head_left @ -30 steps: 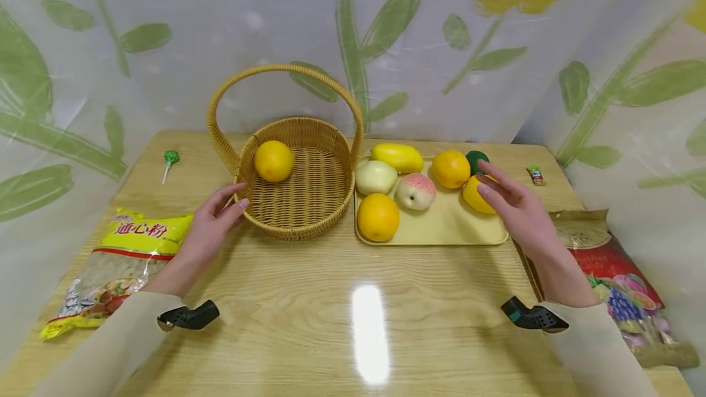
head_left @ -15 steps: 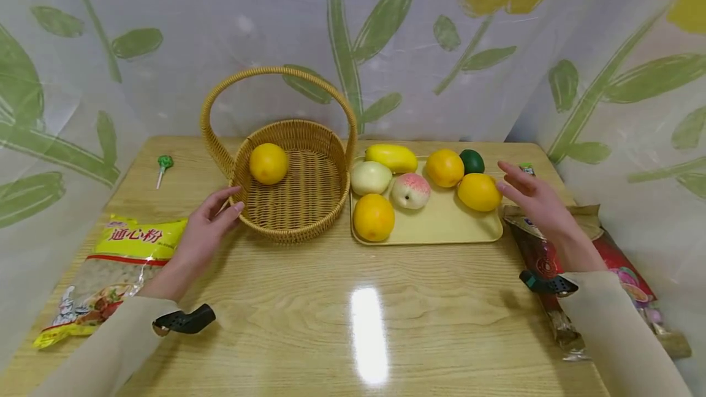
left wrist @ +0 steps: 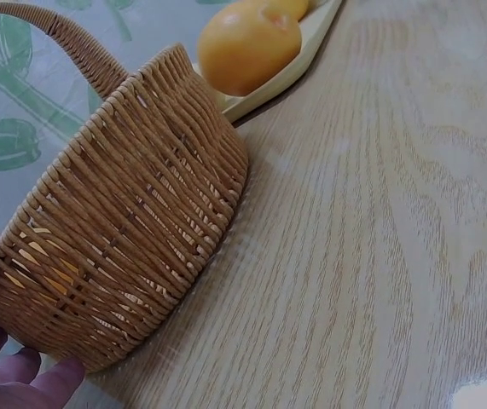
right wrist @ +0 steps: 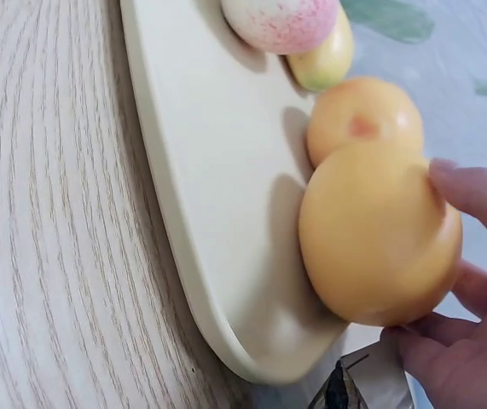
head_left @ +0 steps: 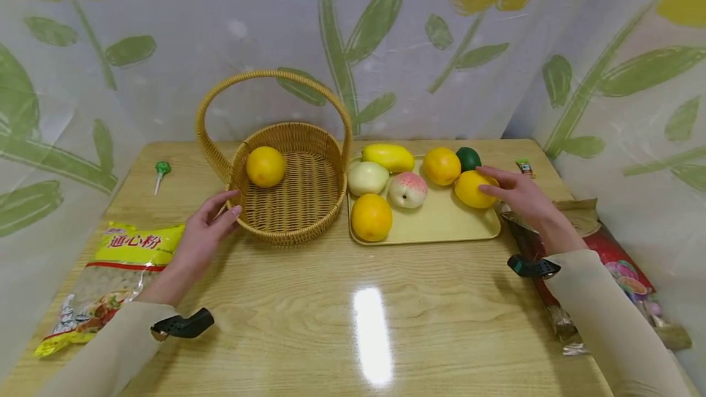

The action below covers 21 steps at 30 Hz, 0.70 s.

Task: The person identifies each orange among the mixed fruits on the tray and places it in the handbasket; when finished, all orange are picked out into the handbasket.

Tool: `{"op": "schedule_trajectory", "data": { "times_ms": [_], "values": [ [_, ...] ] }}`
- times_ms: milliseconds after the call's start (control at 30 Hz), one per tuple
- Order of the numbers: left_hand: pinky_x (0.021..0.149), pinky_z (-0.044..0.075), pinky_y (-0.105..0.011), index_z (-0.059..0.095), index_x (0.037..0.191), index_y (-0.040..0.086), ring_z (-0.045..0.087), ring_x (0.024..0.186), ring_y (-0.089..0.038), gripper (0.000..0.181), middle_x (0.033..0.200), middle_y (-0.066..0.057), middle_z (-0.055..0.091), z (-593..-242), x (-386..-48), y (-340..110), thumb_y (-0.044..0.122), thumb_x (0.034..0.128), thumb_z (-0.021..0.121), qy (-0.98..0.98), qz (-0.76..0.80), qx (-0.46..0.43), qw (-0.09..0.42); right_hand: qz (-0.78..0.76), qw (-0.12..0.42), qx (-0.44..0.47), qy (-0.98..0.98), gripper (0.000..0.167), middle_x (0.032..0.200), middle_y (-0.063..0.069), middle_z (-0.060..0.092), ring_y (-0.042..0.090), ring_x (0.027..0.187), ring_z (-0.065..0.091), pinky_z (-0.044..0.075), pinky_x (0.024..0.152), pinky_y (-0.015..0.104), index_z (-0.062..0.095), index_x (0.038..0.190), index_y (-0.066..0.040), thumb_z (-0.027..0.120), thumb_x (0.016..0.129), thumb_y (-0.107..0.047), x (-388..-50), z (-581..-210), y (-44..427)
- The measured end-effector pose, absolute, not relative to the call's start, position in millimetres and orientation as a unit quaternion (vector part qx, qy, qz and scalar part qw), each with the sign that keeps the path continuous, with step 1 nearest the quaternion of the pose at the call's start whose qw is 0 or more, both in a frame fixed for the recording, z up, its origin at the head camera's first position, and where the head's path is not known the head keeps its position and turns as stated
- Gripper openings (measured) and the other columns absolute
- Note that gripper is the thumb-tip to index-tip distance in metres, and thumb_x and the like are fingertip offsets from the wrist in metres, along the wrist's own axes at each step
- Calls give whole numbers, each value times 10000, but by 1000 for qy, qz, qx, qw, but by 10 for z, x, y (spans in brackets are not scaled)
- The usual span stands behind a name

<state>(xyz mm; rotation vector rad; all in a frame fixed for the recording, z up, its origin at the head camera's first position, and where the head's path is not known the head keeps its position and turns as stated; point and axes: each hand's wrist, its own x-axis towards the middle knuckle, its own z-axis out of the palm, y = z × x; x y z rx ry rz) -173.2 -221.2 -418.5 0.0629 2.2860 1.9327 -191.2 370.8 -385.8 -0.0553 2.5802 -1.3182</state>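
My left hand (head_left: 206, 228) holds the near left side of a woven basket (head_left: 295, 236), its fingertips at the rim and outer wall. Inside the basket lies an orange (head_left: 266, 166). My right hand (head_left: 521, 198) grips a yellow-orange oval fruit (head_left: 473, 190) at the right end of a cream tray (head_left: 441, 228). In the right wrist view, fingertips touch that oval fruit (right wrist: 375, 234) from above and below. Beside it on the tray are another orange (head_left: 441, 166) and a dark green fruit (head_left: 468, 158).
The tray also bears a peach (head_left: 408, 190), a pale round fruit (head_left: 368, 177), a yellow long fruit (head_left: 388, 157) and a front orange (head_left: 372, 217). A pasta bag (head_left: 116, 274) lies left, a red-brown bag (head_left: 603, 244) right. A lollipop (head_left: 161, 170) and small candy (head_left: 525, 168) lie behind.
My right hand moved right, off the oval fruit, then came back left onto it. My left hand has stayed at the basket. The head view has shifted slightly.
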Motion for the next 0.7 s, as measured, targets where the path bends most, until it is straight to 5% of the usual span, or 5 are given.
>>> {"op": "schedule_trajectory", "data": {
  "times_ms": [700],
  "values": [
    [1052,403,-277,347,1512,85,151,1471,-313,620,1628,-129,101,-4170,-1716,-2215,355,996,560,758,647,21,75,-356,109,-116,921,594,1535,225,326,445,1414,240,215,1122,657,410,1492,-83,629,973,-271,-1953,-3807,3637]
  ]
}}
